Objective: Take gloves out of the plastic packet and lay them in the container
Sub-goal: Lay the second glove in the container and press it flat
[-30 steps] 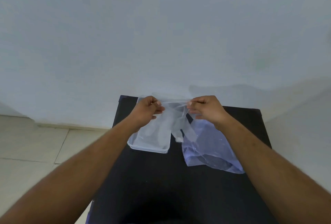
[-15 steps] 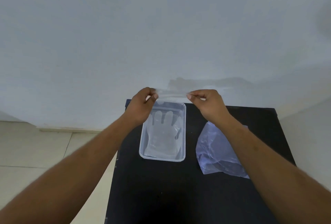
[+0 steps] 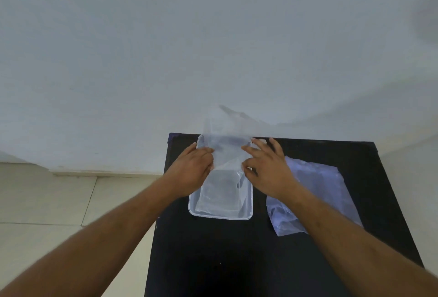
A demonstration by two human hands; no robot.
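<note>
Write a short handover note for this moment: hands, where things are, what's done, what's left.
Left hand and right hand: both down over the container, each pinching a side of a clear glove; its far end stands up past the rim.
Container sits on the black table; at least one glove seems to lie flat inside.
Plastic packet lies to its right.
Left: lay this glove flat, release. Packet contents cannot be judged.
</note>
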